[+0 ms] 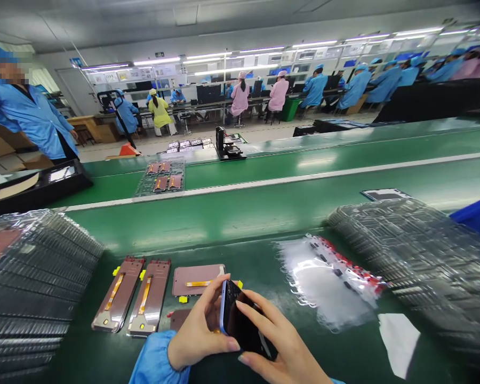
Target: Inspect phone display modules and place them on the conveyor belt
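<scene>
A smartphone [246, 320] with a blue side edge and a dark, glossy face is held tilted between both hands, above the green bench. My left hand [200, 325] wraps round its left side, thumb at the lower edge. My right hand [278, 333] grips it from the right, fingers lying over the dark face and thumb near the bottom corner. Just beyond my left hand lies a brownish display panel [198, 280] with an orange flex cable. Two similar panels, a left one [119, 293] and a right one [149, 298], rest side by side to the left.
Tall stacks of clear plastic trays stand left [40, 288] and right [416, 256]. A pile of clear films [324, 282] with red tabs and a white cloth [399, 341] lie right. Beyond runs a green conveyor [224, 213] carrying a tray of panels [162, 178]. Co-workers sit farther off.
</scene>
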`<state>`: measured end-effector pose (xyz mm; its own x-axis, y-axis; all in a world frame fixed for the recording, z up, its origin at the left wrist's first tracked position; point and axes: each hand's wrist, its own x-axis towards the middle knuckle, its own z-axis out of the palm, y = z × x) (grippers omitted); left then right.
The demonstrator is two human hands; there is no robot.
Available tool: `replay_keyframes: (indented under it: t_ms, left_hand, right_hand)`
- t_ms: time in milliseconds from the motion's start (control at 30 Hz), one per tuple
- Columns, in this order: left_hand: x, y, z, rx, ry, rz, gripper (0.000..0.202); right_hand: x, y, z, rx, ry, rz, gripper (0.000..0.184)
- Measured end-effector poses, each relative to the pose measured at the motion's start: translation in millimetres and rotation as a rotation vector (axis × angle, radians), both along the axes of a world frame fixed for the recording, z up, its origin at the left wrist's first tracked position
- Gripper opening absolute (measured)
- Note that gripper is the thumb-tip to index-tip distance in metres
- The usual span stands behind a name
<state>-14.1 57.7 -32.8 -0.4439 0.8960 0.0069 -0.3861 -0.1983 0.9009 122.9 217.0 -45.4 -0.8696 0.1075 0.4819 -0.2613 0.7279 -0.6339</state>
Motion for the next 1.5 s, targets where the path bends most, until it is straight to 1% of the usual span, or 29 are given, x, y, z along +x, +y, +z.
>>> replay_keyframes:
  t_ms: [200, 400, 533, 933, 1200, 1300, 1500]
  left_hand:
    - [1, -1, 1.3, 0.003, -0.018, -0.012, 0.089]
    - [2, -3, 0.2, -0.033, 0.054, -0.01, 0.089]
    - [2, -3, 0.7, -0.047, 0.075, -0.014, 0.089]
    - [3, -6, 2.2, -0.046, 0.126, -0.021, 0.087]
    - [1, -11, 1.2, -0.085, 0.157, -0.031, 0.09]
    - [1, -11, 3.1, -0.091, 0.169, -0.027, 0.091]
    - [3, -9, 9.5, -0.035, 0.095, -0.05, 0.086]
  right_hand:
    - [0, 0, -2.0, 0.013, 0.001, 0.012, 0.058]
    - [1, 0, -3.2, 0.067, 0.009, 0.01, 0.059]
    - [0, 0, -3.7, 0.074, 0.02, 0.015, 0.06]
    - [-3, -1, 6.2, 0.074, 0.049, 0.055, 0.06]
    - [-3, -1, 6.6, 0.069, 0.055, 0.064, 0.059]
    - [-3, -2, 8.5, 0.066, 0.066, 0.073, 0.059]
    - [-1, -2, 13.9, 0.087, 0.071, 0.06, 0.062]
